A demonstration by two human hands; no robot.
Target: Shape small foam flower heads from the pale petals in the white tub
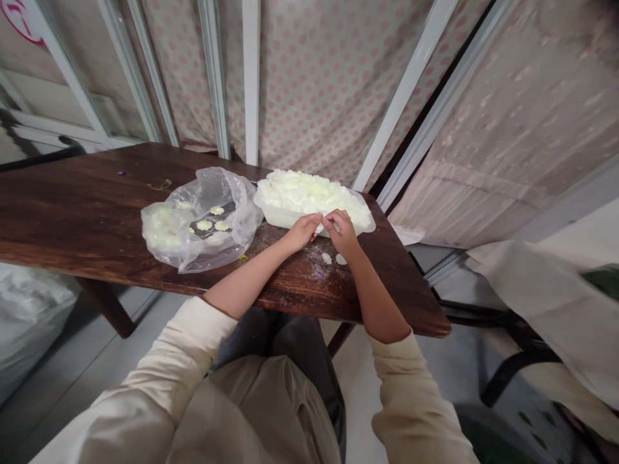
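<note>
The left hand [302,232] and right hand [342,233] are drawn together, fingertips meeting at the near rim of a white plastic tray [275,219], apparently pinching a small pale crumbly piece [319,227]; the grip is partly hidden and cannot be confirmed. The tray, heaped with pale fluffy material [309,192], lies directly ahead of both hands, its long axis running across them. A clear plastic bag [193,222] sits left of the left hand. Two loose pale pieces [327,258] rest on the wooden surface [87,200] just beside the right wrist.
</note>
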